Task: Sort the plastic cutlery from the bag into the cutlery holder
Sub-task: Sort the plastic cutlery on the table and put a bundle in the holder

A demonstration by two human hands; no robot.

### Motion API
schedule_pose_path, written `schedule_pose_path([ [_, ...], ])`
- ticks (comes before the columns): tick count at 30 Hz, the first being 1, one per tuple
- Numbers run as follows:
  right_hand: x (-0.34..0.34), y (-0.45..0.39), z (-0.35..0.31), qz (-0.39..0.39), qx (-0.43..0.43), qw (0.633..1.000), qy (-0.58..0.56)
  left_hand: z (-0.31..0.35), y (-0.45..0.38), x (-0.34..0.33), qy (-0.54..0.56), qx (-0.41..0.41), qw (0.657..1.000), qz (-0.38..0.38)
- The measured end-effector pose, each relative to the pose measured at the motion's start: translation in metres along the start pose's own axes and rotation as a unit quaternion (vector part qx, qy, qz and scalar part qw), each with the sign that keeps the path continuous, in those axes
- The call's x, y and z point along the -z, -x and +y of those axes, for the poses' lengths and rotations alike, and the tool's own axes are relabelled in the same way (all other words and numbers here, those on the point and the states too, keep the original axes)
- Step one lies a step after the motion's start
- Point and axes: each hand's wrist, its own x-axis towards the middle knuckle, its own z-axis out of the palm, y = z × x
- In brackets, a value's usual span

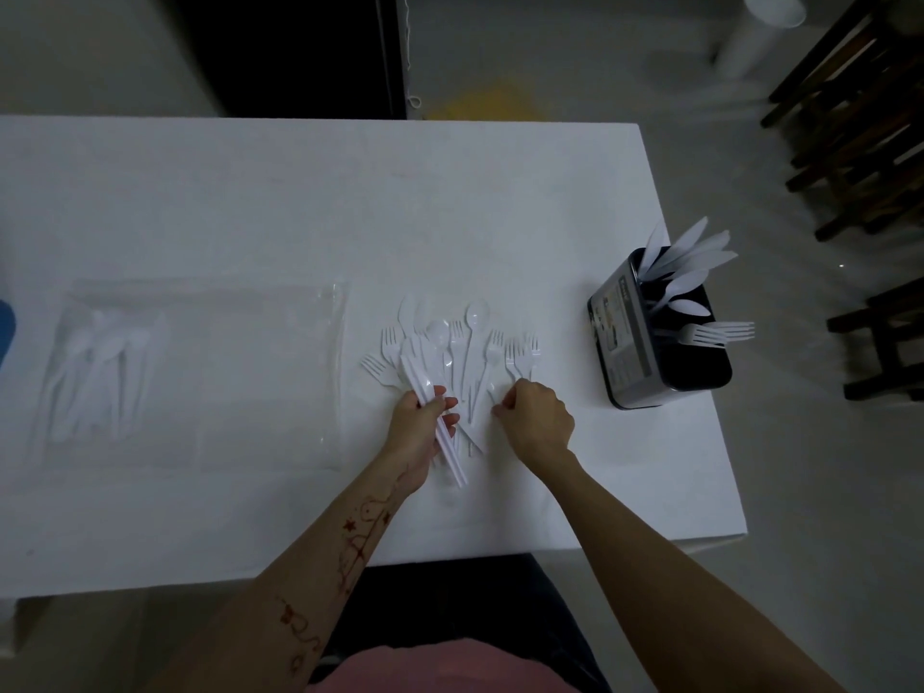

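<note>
A loose pile of white plastic cutlery (465, 347), forks and spoons, lies fanned out on the white table (300, 202). My left hand (417, 432) grips a small bundle of white handles (440, 427) at the pile's near left side. My right hand (537, 417) rests at the pile's near right edge with its fingers curled, pinching at a handle there. The black cutlery holder (660, 337) stands at the table's right edge with knives, spoons and forks sticking out of it. A clear plastic bag (200, 372) with more cutlery inside lies flat at the left.
Dark wooden chairs (850, 142) stand on the floor beyond the table's right side. A white cylinder (760, 32) lies on the floor at the far right. The table's near edge runs just in front of my body.
</note>
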Motion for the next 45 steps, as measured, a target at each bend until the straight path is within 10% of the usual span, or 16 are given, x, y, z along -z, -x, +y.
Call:
schedule_pose_path([
  [10,0.011,-0.002,0.005,-0.051,0.009,0.993,-0.108,0.005,-0.005,-0.003,-0.005,0.001,1.000,0.002],
  [21,0.032,0.003,0.012,-0.282,-0.058,0.866,-0.410,0.009,-0.007,-0.006,-0.018,0.012,1.000,-0.013],
  [35,0.019,-0.001,-0.016,-0.216,-0.119,0.856,-0.455,0.009,-0.011,-0.003,-0.063,-0.001,0.998,0.001],
  [45,0.009,0.003,0.018,0.001,-0.112,0.963,-0.246,0.010,-0.008,0.003,-0.005,0.001,1.000,0.022],
])
